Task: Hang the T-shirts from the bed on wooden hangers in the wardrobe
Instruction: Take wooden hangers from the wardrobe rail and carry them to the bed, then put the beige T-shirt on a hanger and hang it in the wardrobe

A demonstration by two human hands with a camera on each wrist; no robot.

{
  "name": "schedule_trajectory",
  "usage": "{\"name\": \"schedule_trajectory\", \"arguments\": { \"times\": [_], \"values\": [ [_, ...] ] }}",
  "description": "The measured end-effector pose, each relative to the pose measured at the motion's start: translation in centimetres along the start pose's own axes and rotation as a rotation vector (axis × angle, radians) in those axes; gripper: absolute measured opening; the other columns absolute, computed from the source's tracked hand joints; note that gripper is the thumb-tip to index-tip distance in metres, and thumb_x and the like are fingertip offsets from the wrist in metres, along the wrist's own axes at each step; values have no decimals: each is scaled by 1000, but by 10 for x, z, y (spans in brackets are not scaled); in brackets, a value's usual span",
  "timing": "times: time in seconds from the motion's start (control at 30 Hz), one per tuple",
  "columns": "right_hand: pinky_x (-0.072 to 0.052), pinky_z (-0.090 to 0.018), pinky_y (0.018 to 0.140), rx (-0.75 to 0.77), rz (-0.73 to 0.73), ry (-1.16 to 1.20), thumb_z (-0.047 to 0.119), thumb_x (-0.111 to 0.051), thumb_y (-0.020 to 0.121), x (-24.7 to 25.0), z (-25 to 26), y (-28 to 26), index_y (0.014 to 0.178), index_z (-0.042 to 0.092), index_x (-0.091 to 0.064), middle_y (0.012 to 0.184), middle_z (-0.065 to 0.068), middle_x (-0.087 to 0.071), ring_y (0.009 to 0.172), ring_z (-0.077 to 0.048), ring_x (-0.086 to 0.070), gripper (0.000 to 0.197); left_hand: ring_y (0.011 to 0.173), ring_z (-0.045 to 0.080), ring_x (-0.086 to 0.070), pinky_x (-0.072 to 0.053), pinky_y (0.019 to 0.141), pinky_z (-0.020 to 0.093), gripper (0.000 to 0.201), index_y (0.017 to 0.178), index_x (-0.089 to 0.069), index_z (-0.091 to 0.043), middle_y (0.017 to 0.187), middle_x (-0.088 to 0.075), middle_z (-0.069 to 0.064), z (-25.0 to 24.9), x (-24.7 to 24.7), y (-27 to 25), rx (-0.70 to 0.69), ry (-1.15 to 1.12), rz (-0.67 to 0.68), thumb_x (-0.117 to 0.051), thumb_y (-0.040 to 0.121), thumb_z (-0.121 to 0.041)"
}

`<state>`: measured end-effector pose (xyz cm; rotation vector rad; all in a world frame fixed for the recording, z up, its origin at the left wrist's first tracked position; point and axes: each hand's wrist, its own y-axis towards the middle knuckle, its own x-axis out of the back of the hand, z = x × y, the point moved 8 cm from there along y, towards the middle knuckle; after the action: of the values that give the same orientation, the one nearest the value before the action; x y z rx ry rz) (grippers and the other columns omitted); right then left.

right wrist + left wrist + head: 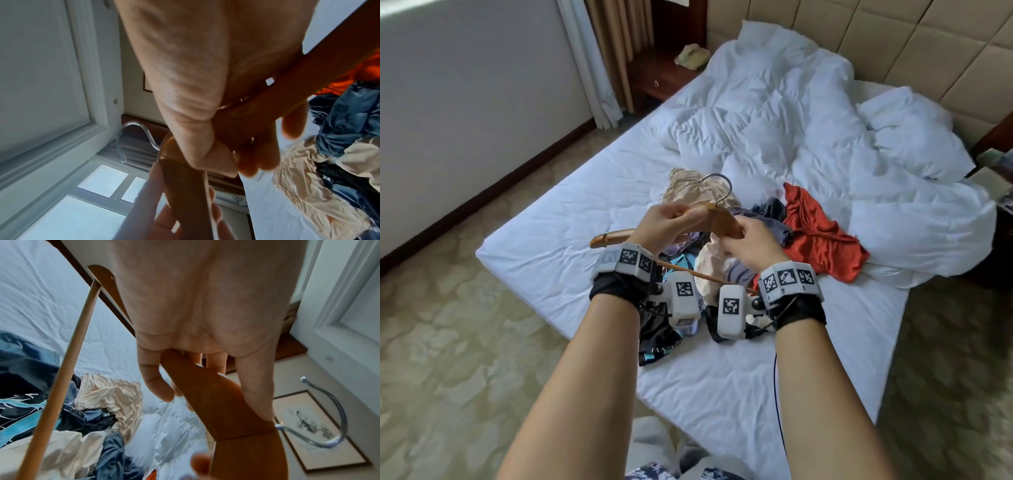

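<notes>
Both hands hold one wooden hanger point(724, 224) with a metal hook point(719, 186) above a pile of T-shirts on the bed point(571, 219). My left hand point(671, 226) grips the hanger's left arm point(207, 395), thumb on top. My right hand point(750, 243) grips the right arm point(287, 78) near the centre. The hanger's lower bar point(59, 378) runs below my wrists. The pile holds a beige shirt point(688, 190), a red shirt point(815, 236), dark blue ones point(770, 212) and a dark patterned one point(657, 339).
A crumpled white duvet point(791, 130) and pillows point(914, 137) fill the far half of the bed. A dark wooden nightstand point(664, 78) with a phone stands at the back. Patterned carpet point(448, 342) lies left of the bed.
</notes>
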<state>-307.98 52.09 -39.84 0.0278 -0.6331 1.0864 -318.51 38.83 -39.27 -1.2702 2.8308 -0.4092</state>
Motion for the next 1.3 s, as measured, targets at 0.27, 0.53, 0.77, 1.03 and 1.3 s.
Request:
{"name": "schedule_trajectory", "arguments": {
  "times": [0.27,0.53,0.77,1.03,1.3],
  "values": [
    [-42,-23,56,-159,-75,97,9,-71,81,-13,-30,70,69,22,-61,60,6,-59,54,-8,-53,20,92,21,-66,-58,86,40,16,99,-70,-17,104,-67,15,41,-13,92,113,30,183,-70,90,-30],
    [-50,-41,68,-485,-341,154,19,-72,76,-7,-125,108,65,20,-62,59,-2,-62,62,-24,-57,15,94,21,-59,-54,91,43,18,106,-66,-15,106,-64,7,114,-9,168,501,-144,224,-62,96,-30],
    [-55,-43,70,-684,-371,228,15,-66,79,-26,-191,134,82,25,-59,70,-5,-65,63,-26,-59,12,63,18,-56,-50,55,32,11,101,-57,-6,79,-61,6,206,-6,221,806,-76,53,-52,98,-15],
    [-56,-49,81,-805,-336,302,15,-70,73,-56,-253,157,79,25,-62,68,0,-65,69,-26,-62,15,66,19,-49,-46,61,32,10,95,-55,-6,80,-55,6,272,-29,238,960,45,118,-48,99,-12],
    [-43,-22,72,-788,-255,344,6,-65,86,-75,-280,186,109,12,-71,94,-2,-69,82,-18,-60,24,70,12,-45,-46,61,35,43,141,-46,-11,112,-46,6,328,-52,253,922,269,253,-50,99,-18]
  ]
}}
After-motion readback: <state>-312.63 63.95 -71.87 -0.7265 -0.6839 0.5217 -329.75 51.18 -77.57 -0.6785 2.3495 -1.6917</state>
